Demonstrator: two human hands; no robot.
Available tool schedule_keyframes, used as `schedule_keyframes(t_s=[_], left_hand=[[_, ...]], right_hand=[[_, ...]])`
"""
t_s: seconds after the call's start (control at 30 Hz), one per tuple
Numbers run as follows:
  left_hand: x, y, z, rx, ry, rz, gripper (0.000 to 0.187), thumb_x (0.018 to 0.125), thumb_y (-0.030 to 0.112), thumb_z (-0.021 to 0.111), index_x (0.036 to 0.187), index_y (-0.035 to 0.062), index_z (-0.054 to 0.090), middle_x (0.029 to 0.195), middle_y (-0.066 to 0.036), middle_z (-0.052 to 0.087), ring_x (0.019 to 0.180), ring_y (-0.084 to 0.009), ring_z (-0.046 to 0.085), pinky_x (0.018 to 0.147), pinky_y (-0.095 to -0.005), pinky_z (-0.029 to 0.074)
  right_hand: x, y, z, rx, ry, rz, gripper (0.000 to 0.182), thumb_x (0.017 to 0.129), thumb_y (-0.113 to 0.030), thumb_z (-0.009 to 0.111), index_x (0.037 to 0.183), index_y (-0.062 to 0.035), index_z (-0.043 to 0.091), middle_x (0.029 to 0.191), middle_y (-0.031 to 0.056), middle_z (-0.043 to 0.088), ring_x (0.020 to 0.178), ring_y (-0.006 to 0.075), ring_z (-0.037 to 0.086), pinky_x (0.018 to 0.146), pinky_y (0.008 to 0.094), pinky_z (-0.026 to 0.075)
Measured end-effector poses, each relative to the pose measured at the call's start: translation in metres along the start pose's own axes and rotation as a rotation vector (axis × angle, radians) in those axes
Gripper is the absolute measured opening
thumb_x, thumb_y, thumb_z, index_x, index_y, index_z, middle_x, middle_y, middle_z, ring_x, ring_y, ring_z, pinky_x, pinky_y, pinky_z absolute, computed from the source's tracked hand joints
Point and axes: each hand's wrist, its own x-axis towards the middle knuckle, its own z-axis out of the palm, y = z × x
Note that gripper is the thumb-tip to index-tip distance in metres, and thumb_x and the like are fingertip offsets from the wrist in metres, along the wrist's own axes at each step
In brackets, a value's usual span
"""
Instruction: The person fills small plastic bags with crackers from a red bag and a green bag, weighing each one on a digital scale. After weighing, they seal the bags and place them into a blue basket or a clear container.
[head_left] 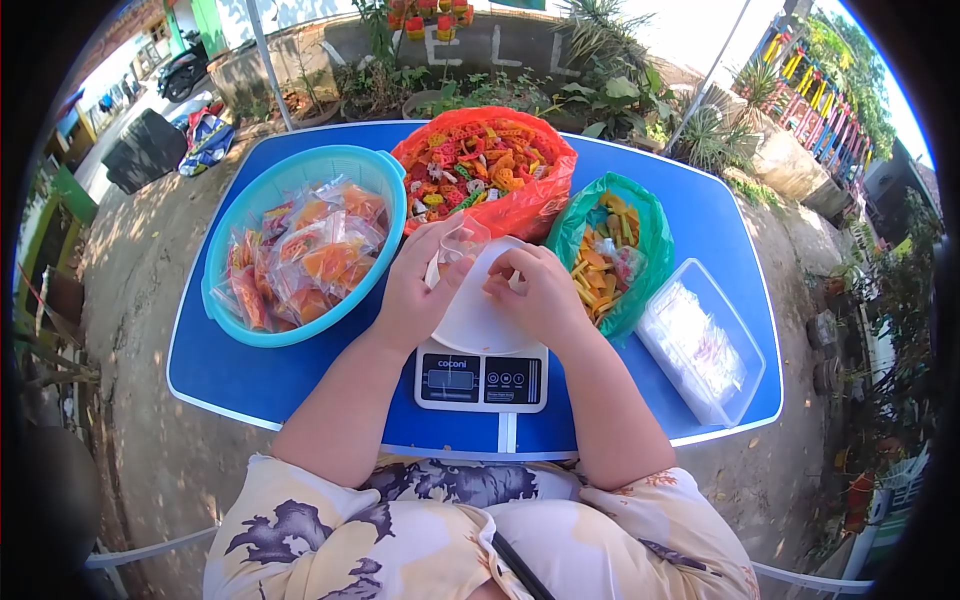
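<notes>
My left hand [422,278] is closed on a small clear plastic bag [464,236], with the thumb and fingers around its side. My right hand [538,290] is just to the right, fingers curled into a pinch; whatever is between the fingertips is too small to make out. Both hands are above a white plate [488,328] on a kitchen scale [480,382]. Beyond them lies a red plastic bag [541,212] of mostly orange and red snack pieces [485,160]. To the right, a green plastic bag [652,232] holds yellow-orange snack pieces [594,283].
A turquoise basin [222,300] at left holds several filled clear packets [325,250]. At right stands a clear plastic box [742,395] with a stack of clear bags [692,345]. Everything rests on a blue table [330,395] with a white edge. Potted plants and a low wall are behind.
</notes>
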Motion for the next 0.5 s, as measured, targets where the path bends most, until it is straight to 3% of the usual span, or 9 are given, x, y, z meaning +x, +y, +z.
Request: schedule_keyframes(t_s=[0.1,0.23,0.33,0.5], left_hand=[[0.003,-0.008,-0.003,-0.457,-0.065,-0.213,0.053,0.108,0.034,0.05,0.146,-0.0025,0.048,0.126,-0.016,0.064,0.12,-0.0252,0.061,0.105,-0.0405,0.048],[0.005,0.006,-0.004,-0.846,-0.081,-0.481,0.055,0.112,0.034,0.037,0.153,-0.0019,0.039,0.121,-0.017,0.067,0.114,-0.0232,0.065,0.1,-0.0373,0.05],[0.003,0.0,-0.008,-0.768,-0.224,-0.453,0.057,0.113,0.035,0.036,0.156,-0.0023,0.034,0.12,-0.016,0.066,0.109,-0.0223,0.066,0.096,-0.0353,0.051],[0.0,0.003,-0.008,-0.649,-0.367,-0.394,0.059,0.112,0.038,0.036,0.156,-0.0008,0.034,0.116,-0.013,0.066,0.099,-0.0192,0.065,0.092,-0.0328,0.051]], right_hand=[[0.004,-0.001,-0.006,0.286,0.08,0.217,0.018,0.087,-0.005,0.076,0.104,-0.006,0.071,0.094,0.0037,0.069,0.081,0.0163,0.065,0.076,0.0299,0.053],[0.006,0.006,-0.008,0.828,0.339,0.214,0.014,0.098,-0.001,0.066,0.112,0.001,0.068,0.105,0.0041,0.071,0.086,0.0073,0.065,0.075,0.0228,0.052],[0.005,-0.002,-0.005,0.903,0.429,0.111,0.014,0.097,0.0,0.066,0.11,-0.0013,0.07,0.102,0.0038,0.072,0.087,0.01,0.065,0.076,0.0254,0.052],[0.006,-0.008,-0.014,0.411,0.256,-0.191,0.016,0.09,0.002,0.069,0.105,-0.005,0.072,0.098,0.0036,0.07,0.098,0.0221,0.064,0.084,0.0333,0.051]])
